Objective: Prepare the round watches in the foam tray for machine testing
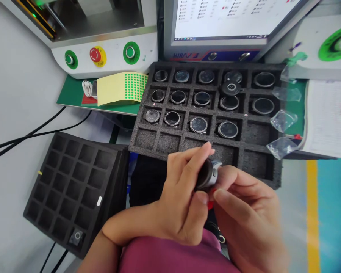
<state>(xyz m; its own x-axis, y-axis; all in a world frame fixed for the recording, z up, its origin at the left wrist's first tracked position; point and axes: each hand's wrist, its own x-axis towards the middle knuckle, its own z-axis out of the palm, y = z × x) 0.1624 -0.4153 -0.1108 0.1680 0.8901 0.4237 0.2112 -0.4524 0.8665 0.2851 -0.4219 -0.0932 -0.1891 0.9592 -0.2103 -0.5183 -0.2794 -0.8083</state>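
Note:
My left hand (pixel 184 193) is closed around a watch body (pixel 206 175) with a dark face and a silver-grey side, held tilted over the front edge of the foam tray. Thumb and fingers of my right hand (pixel 244 204) pinch together right beside the watch. A small red piece (pixel 210 204), whose kind I cannot make out, shows at its fingertips. Behind my hands, the black foam tray (pixel 184 141) carries round watch bodies in several compartments. One of them, a watch body (pixel 230 88) with its back up, lies across the wall between two compartments.
A stack of foam trays (pixel 71 185) stands at left, with one small part in its front corner. Clear plastic pieces (pixel 282 148) hang along the tray's right edge. Behind are a monitor (pixel 216 22), machine buttons (pixel 95 55), a green-dot sticker sheet (pixel 113 89) and papers (pixel 326 117).

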